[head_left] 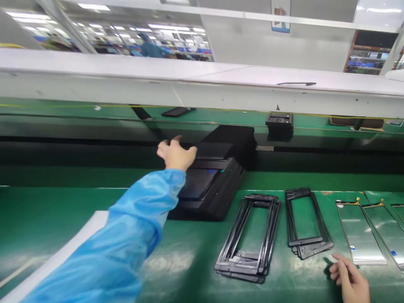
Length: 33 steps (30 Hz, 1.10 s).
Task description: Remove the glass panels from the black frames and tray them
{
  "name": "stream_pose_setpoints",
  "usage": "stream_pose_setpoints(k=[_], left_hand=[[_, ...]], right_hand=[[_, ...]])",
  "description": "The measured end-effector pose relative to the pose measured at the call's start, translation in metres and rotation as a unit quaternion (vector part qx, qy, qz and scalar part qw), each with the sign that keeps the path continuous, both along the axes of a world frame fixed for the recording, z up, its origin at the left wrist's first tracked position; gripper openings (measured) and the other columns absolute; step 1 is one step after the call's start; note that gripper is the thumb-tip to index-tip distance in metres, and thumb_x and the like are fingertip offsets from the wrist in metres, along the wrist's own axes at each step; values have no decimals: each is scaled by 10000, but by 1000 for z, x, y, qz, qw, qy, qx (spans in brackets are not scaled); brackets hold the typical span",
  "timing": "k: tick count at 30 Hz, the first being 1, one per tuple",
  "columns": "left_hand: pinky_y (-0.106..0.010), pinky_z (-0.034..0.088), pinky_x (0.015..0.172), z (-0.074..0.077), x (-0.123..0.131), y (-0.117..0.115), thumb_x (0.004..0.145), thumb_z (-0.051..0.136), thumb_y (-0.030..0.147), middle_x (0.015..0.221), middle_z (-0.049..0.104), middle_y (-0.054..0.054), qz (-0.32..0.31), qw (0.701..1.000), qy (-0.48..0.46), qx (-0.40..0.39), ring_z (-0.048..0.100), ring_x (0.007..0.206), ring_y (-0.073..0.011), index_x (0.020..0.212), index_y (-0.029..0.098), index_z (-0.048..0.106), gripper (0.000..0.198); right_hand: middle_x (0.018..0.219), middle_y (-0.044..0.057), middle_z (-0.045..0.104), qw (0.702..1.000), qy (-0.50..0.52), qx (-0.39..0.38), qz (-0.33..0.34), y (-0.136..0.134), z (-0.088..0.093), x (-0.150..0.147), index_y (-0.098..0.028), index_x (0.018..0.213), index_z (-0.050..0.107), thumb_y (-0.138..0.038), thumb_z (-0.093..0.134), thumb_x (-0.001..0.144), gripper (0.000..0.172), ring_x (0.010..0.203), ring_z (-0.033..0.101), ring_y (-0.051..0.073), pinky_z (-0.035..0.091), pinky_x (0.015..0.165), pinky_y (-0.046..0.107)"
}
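My left hand (177, 156), in a blue sleeve (135, 229), reaches forward with its fingers spread and nothing in them. It is above the left side of a stack of black trays (205, 187); whether it touches them I cannot tell. Behind this stack is a black block-like pile (235, 141). My right hand (352, 280) hangs at the lower right, its fingers loosely bent and apart, and no object shows in it. It is nearest to a small pile of black rectangular frames (311, 240) and a glass panel (362, 233) with a flex tail.
A larger pile of black frames (248, 267) lies on the green table (176, 261). More glass panels (386, 231) line the right side. A white shelf (202, 75) crosses above, with a small black box stack (280, 122) below it. A person (153, 47) stands far behind.
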<state>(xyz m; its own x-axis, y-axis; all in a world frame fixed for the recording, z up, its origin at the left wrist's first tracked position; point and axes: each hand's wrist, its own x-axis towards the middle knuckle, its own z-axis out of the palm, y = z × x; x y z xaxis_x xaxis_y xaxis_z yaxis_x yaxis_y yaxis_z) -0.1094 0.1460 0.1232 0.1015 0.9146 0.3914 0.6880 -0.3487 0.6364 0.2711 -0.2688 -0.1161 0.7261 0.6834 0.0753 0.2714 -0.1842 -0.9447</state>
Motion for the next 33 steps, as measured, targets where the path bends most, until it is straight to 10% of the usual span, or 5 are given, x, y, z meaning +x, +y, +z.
stream_pose_setpoints(k=[4, 15, 24, 28, 33], left_hand=[[-396, 565, 1041, -33, 63, -32, 979, 581, 312, 1183, 821, -100, -86, 990, 93, -67, 753, 1057, -275, 1307, 88, 741, 427], [-528, 589, 1022, -134, 229, -95, 1022, 716, 386, 1311, 720, -116, -229, 908, 290, -197, 711, 1163, -278, 1272, 169, 707, 331], [-459, 627, 935, -133, 239, -62, 1007, 739, 359, 1207, 748, -94, -202, 915, 156, -312, 738, 1055, -249, 1198, 162, 727, 274], [-388, 650, 810, -119, 234, -72, 815, 848, 374, 825, 768, -50, -201, 919, -14, -338, 764, 800, -233, 1067, 125, 767, 363], [-344, 649, 690, -94, 219, -106, 668, 835, 416, 850, 746, -47, -193, 902, -200, -329, 738, 773, -218, 1137, 158, 726, 546]], right_hand=[[1314, 212, 756, 971, -232, -52, -1, 23, 4, 53, -170, 1188, 833, -743, 470, 996, 704, 1308, 659, 413, 489, 1144, 598], [1513, 261, 612, 863, -457, -191, 99, -77, -46, 57, -182, 1568, 571, -680, 574, 979, 772, 1458, 509, 544, 471, 1108, 731], [1310, 49, 803, 921, -365, -105, 89, -136, 24, 83, -339, 1340, 781, -308, 580, 1035, 367, 1098, 819, 297, 680, 887, 358], [1171, 133, 836, 998, -47, -21, -39, -101, 82, 73, -210, 1223, 807, -450, 772, 948, 367, 1014, 830, 321, 687, 926, 420], [874, 42, 790, 971, 218, 85, -59, -23, 99, 39, -177, 1231, 762, -538, 860, 823, 554, 706, 803, 230, 661, 549, 296]])
